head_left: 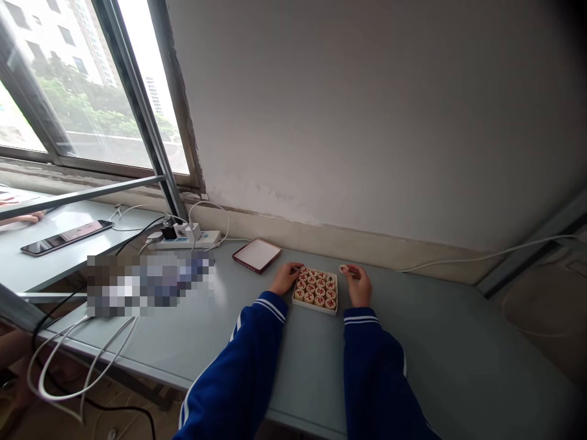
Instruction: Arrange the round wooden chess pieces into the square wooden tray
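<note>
A shallow white box (315, 308) holds rows of round wooden xiangqi pieces (320, 291). Most of their characters are red; one at the far right corner looks black. My left hand (285, 279) is closed at the box's left side, its fingertips on the far left corner. Just right of the box, my right hand (360, 287) pinches a single xiangqi piece (343, 269) between thumb and fingers, raised beside the far right corner. Behind and left of my left hand lies a dark red box lid (257, 255) with its white inside facing up.
The box rests on a grey desk (220, 348) against the wall. At the back left is a power strip (202, 239) with chargers and white cables. A phone (68, 237) lies on the neighbouring desk, near another person's hand (25, 218). A blurred patch covers items at left.
</note>
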A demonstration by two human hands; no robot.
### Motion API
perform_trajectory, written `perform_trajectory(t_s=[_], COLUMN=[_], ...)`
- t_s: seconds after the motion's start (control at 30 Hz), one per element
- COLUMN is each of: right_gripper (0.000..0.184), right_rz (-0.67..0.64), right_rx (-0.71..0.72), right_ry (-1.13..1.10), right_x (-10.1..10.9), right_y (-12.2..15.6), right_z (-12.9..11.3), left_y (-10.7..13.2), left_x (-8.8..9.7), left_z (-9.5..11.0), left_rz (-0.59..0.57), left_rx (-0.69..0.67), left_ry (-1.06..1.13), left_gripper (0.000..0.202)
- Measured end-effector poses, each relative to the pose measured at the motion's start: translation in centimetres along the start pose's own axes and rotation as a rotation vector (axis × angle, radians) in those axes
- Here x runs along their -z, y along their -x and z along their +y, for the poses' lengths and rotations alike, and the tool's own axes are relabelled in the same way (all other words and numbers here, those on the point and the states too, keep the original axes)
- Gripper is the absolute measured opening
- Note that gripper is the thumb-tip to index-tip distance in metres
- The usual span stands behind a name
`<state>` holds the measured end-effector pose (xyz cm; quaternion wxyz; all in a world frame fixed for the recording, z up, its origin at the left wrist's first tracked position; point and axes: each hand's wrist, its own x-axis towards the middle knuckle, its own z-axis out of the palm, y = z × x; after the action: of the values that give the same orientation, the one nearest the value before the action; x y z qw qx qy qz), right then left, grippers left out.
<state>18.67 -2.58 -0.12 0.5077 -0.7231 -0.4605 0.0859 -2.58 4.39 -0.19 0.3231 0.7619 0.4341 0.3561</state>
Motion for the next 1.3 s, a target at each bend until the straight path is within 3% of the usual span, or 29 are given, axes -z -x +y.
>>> perform_trajectory(t_s=[0.13, 0.27, 0.37, 0.47, 0.67, 0.8, 0.93, 1.1, 1.2, 1.3], right_gripper=[0.029, 0.028, 0.022, 0.020, 0.013, 0.012, 0.016, 0.026, 0.026, 0.026], right_rz=[-0.028, 0.073, -0.084, -0.288, -0.295, -0.328, -0.396, -0.202, -0.212, -0.151], right_rx=[-0.113, 0.012, 0.242, 0.325, 0.347, 0.300, 0.251, 0.070, 0.000, 0.020], right_ry=[0.123, 0.390, 0.479, 0.490, 0.439, 0.372, 0.153, -0.051, -0.009, 0.052], right_x=[1.0, 1.3, 1.2, 1.1, 1.2, 1.4, 1.6, 2.4, 2.6, 2.3], right_y=[-0.2, 0.6, 1.3, 1.9, 2.1, 1.9, 1.4, 0.1, -0.4, -0.5], right_z=[1.1, 0.0, -1.5, -2.2, -2.0, -2.1, -2.0, 0.1, 2.1, 3.1], left_y=[0.0, 0.1, 0.1, 0.1, 0.2, 0.1, 0.0, 0.0, -0.1, -0.1], left_x=[0.1, 0.2, 0.2, 0.2, 0.1, 0.1, 0.1, 0.0, -0.1, -0.1], left_z=[0.2, 0.3, 0.3, 0.4, 0.2, -0.1, -0.2, -0.3, -0.5, -0.5], left_rz=[-0.021, -0.011, -0.010, -0.017, -0.026, -0.043, -0.056, -0.037, -0.045, -0.045], left_rx=[0.041, 0.055, 0.047, 0.046, 0.071, 0.070, 0.044, 0.025, 0.026, 0.025], left_ry=[0.002, 0.034, 0.029, 0.006, -0.006, 0.011, 0.006, -0.016, -0.014, -0.013], left_gripper=[0.029, 0.030, 0.029, 0.030, 0.032, 0.034, 0.033, 0.032, 0.032, 0.032])
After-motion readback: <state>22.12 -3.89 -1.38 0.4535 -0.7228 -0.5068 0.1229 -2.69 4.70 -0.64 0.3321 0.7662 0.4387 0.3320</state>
